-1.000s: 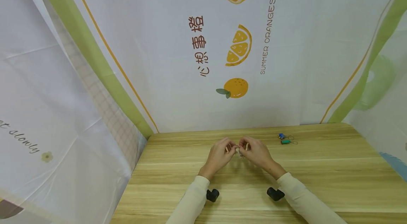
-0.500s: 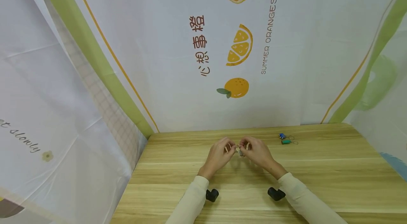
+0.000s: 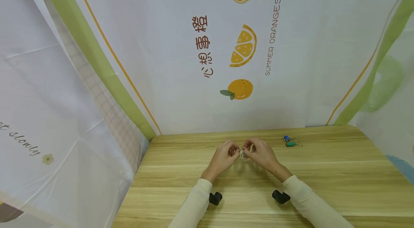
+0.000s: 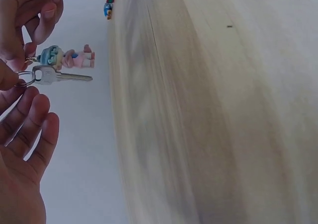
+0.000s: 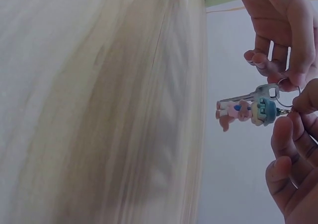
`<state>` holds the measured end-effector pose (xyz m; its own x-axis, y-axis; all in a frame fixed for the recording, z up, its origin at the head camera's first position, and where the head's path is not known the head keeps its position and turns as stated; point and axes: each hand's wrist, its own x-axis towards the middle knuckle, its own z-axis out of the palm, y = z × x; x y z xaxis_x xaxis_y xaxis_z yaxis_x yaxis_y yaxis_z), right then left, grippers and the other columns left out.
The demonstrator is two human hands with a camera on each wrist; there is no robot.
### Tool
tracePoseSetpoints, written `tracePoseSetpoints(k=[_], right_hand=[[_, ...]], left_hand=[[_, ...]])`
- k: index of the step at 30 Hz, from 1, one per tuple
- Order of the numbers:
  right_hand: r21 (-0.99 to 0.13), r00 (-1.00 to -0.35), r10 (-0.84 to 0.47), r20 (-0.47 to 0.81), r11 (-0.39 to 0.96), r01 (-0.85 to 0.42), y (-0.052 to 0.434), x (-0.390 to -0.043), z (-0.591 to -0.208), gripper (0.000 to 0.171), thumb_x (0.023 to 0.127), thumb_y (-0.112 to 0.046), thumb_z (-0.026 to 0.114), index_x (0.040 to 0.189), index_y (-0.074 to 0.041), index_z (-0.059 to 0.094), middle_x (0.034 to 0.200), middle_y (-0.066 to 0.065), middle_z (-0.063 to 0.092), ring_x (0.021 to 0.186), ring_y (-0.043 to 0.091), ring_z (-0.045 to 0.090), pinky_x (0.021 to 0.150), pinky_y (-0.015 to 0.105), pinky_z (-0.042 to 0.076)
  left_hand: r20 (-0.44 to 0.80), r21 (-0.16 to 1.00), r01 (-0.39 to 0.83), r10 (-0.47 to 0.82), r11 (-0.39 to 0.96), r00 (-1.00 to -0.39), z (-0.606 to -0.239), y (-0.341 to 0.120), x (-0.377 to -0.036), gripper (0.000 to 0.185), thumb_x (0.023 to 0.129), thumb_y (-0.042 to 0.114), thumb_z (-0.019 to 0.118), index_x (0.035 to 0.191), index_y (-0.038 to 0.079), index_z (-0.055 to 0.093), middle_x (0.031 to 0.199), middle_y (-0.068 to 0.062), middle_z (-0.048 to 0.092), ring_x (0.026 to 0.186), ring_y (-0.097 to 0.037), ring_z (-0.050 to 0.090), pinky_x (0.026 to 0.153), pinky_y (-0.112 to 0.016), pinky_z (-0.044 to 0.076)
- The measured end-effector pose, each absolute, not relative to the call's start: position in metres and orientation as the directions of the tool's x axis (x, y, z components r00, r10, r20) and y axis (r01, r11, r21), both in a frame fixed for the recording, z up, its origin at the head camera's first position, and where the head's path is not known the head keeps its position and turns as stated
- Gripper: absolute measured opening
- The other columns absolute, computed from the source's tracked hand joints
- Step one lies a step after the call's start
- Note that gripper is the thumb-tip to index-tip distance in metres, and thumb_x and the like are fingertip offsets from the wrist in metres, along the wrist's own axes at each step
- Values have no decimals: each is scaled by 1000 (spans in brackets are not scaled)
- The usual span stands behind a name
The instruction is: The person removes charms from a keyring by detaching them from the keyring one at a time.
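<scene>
Both hands meet above the middle of the wooden table (image 3: 323, 170). Between them hangs a metal key ring (image 4: 27, 77) with a silver key (image 4: 62, 77) and a small doll charm (image 4: 67, 58) with blue hair and a pink body. My left hand (image 3: 233, 151) pinches the ring (image 5: 287, 89) between thumb and fingers. My right hand (image 3: 249, 148) pinches the ring beside the charm's link. In the right wrist view the key (image 5: 248, 94) and the charm (image 5: 247, 111) stick out sideways from the fingers. The head view shows only a small bundle (image 3: 242, 153).
Two small keychains, one blue (image 3: 286, 138) and one green (image 3: 290, 144), lie at the back right of the table. A printed cloth backdrop (image 3: 207, 48) with orange pictures encloses the back and both sides. Black wrist cameras (image 3: 215, 198) sit under each forearm.
The hands stay in the same spot. The fingertips have drawn slightly closer around the key ring.
</scene>
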<state>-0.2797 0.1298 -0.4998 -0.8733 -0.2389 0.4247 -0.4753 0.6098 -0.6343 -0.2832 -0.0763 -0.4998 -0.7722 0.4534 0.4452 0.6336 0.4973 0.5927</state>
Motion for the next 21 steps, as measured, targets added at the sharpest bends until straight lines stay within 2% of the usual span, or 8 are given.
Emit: tracePoseSetpoints(k=[6, 11, 17, 21], right_hand=[[-581, -836, -280, 471, 615, -533, 130, -281, -502, 5, 97, -15, 76, 97, -11, 73, 85, -6, 67, 62, -3, 50, 55, 22, 43], [-556, -817, -298, 494, 614, -560, 129, -280, -502, 5, 97, -15, 76, 96, -13, 73, 85, -7, 67, 61, -5, 49, 55, 21, 43], [-551, -806, -286, 519, 608, -571, 128, -280, -504, 12, 94, -8, 77, 94, -19, 71, 83, -8, 67, 58, -5, 47, 53, 21, 42], [-555, -813, -283, 508, 614, -561, 128, -281, -504, 9, 96, -12, 75, 93, -18, 71, 84, -8, 67, 60, -4, 48, 54, 21, 42]], left_hand=[[412, 609, 603, 443, 516, -796, -499, -75, -283, 9, 108, 17, 64, 107, 11, 71, 98, -1, 69, 78, -2, 56, 70, -17, 52], [416, 592, 602, 436, 536, -798, -498, -73, -283, 9, 107, 16, 65, 105, 12, 72, 98, -1, 69, 78, -3, 56, 71, -17, 52], [452, 548, 634, 445, 546, -773, -497, -73, -282, 8, 106, 13, 65, 104, 11, 73, 98, -2, 71, 78, -7, 60, 71, -18, 54], [484, 520, 656, 444, 547, -754, -499, -74, -283, 7, 106, 13, 66, 103, 12, 73, 95, 0, 71, 78, -6, 61, 70, -17, 53]])
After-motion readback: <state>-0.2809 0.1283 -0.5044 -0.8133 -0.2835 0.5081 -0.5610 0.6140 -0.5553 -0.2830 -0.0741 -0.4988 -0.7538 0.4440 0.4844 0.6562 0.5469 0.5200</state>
